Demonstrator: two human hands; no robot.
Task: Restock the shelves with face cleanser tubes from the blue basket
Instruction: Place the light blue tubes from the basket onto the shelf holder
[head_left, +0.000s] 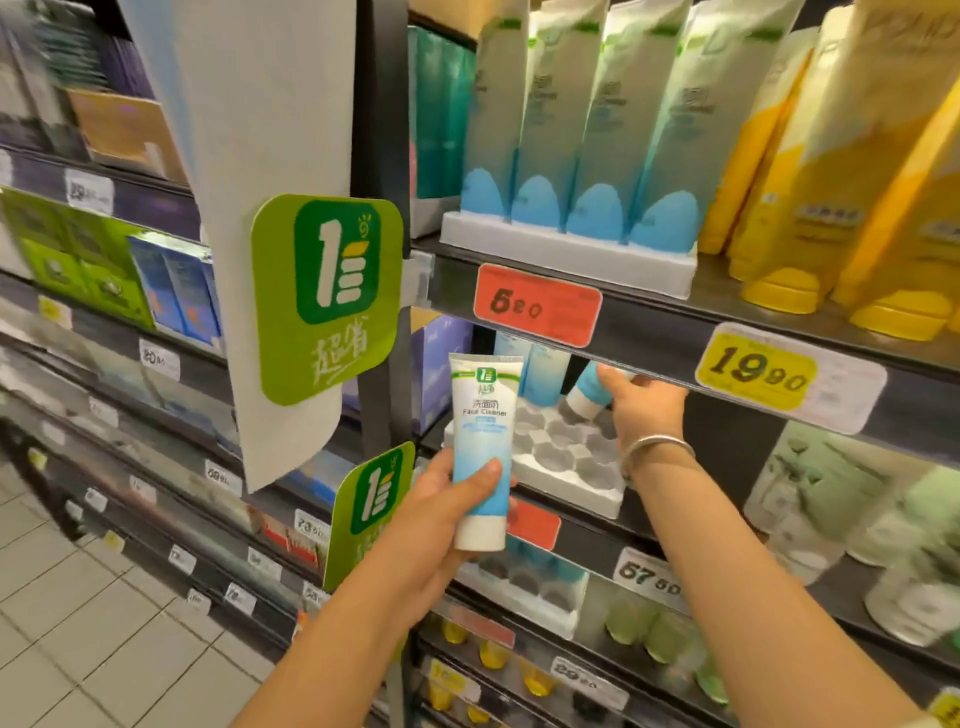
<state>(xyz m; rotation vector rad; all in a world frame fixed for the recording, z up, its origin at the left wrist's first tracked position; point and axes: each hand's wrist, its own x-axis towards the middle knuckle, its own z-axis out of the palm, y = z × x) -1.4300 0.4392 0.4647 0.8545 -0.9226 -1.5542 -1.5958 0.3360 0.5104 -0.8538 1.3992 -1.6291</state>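
Observation:
My left hand (441, 514) holds a white and blue face cleanser tube (483, 447) upright, cap down, in front of the middle shelf. My right hand (644, 410) reaches under the upper shelf and grips a second tube (589, 392), tilted cap-down over a white holder tray (566, 467) with several round sockets. Two tubes (540, 374) stand at the back of that tray. The blue basket is not in view.
The upper shelf carries a full tray of blue-capped tubes (576, 156) and yellow tubes (841, 197). Its front edge with price tags (537, 304) hangs just above my right hand. Green signs (327, 296) jut out at the left. Pale green bottles (852, 519) stand at the right.

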